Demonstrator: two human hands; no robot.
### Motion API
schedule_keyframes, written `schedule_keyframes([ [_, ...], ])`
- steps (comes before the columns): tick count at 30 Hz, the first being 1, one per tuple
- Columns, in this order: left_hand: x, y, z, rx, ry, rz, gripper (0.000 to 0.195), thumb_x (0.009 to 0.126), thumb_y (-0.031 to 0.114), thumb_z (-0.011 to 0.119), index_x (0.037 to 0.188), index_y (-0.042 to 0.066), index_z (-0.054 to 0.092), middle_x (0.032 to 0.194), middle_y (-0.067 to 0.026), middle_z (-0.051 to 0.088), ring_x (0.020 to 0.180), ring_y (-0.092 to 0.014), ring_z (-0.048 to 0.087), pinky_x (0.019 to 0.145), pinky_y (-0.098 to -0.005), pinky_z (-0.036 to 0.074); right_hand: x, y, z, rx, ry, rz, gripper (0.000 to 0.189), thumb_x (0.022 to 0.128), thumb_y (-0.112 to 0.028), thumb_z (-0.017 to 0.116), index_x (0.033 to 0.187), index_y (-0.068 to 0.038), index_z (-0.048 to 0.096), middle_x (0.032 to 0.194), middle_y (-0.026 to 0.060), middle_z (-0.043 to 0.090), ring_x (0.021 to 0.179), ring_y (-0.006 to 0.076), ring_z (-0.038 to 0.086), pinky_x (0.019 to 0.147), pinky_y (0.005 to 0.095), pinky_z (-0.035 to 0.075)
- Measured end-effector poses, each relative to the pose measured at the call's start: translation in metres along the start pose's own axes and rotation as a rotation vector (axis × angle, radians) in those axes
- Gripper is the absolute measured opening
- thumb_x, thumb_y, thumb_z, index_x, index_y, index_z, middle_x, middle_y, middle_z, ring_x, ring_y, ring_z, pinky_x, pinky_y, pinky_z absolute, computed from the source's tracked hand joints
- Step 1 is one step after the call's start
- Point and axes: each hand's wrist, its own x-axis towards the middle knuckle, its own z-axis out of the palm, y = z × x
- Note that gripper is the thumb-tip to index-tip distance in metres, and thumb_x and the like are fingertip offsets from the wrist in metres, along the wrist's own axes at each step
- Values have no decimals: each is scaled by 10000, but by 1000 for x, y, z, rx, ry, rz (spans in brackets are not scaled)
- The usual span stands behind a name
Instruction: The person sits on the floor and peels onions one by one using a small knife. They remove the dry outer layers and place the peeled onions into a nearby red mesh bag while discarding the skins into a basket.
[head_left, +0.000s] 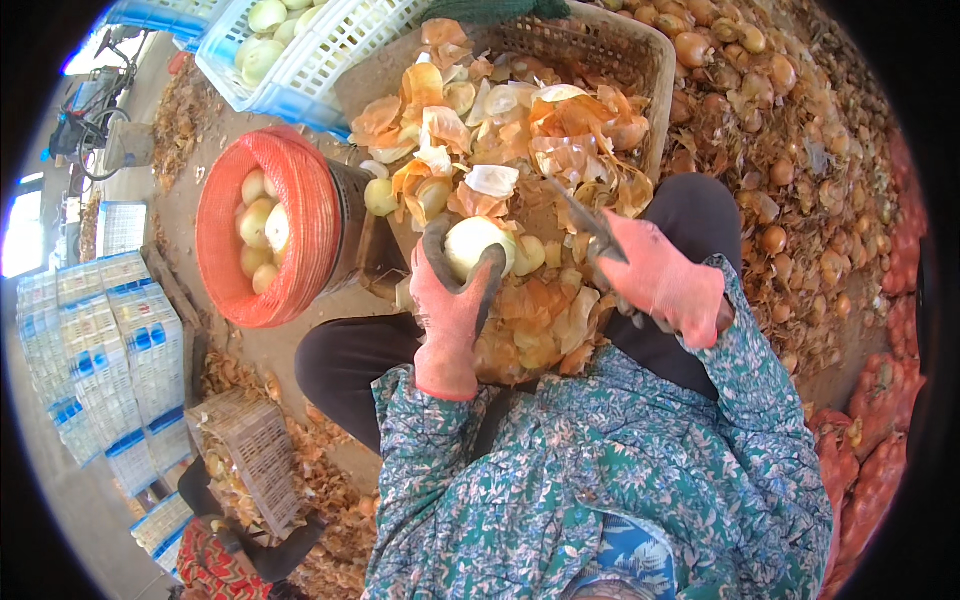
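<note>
My left hand (452, 315), in a pink glove with dark grip coating, holds a peeled white onion (478, 246) between thumb and fingers. A knife (576, 208) is in my gloved right hand (651, 271), its blade pointing up and left, apart from the onion. Beneath and beyond both hands lies a heap of loose orange onion skins (566, 124), filling a dirty plastic crate (658, 90). One pale onion (380, 197) rests at the heap's left edge. More skins and cut pieces lie between my knees.
To the left, a container lined with red mesh (315, 225) holds several peeled onions. Blue-and-white crates (322, 67) with peeled onions stand at the back left. Unpeeled onions (780, 172) are piled on the right beside red mesh sacks (874, 450). Another person (217, 551) sits at lower left.
</note>
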Motion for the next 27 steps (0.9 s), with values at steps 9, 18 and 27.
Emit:
schedule_keyframes([
  [9, -2, 10, 2, 117, 25, -64, 638, 731, 238, 835, 1251, 13, 544, 1166, -179, 555, 1065, -296, 566, 919, -389, 476, -1, 45, 43, -746, -367, -391, 1134, 362, -268, 920, 1306, 151, 452, 1360, 424, 346, 1158, 428, 529, 998, 416, 445],
  [18, -7, 17, 7, 290, 33, 23, 662, 702, 268, 851, 1221, 17, 527, 1130, -189, 549, 1039, -346, 560, 903, -425, 471, 2, 22, 49, -654, -209, -204, 757, 765, -177, 699, 1389, 115, 385, 1201, 339, 536, 1061, 379, 600, 896, 414, 493],
  [27, -12, 10, 12, 283, 33, 111, 752, 667, 267, 868, 1245, -13, 478, 1131, -203, 525, 1050, -370, 537, 899, -446, 467, 13, 12, 52, -584, -41, -98, 655, 899, -142, 525, 1458, 95, 281, 997, 228, 653, 967, 344, 640, 859, 418, 500],
])
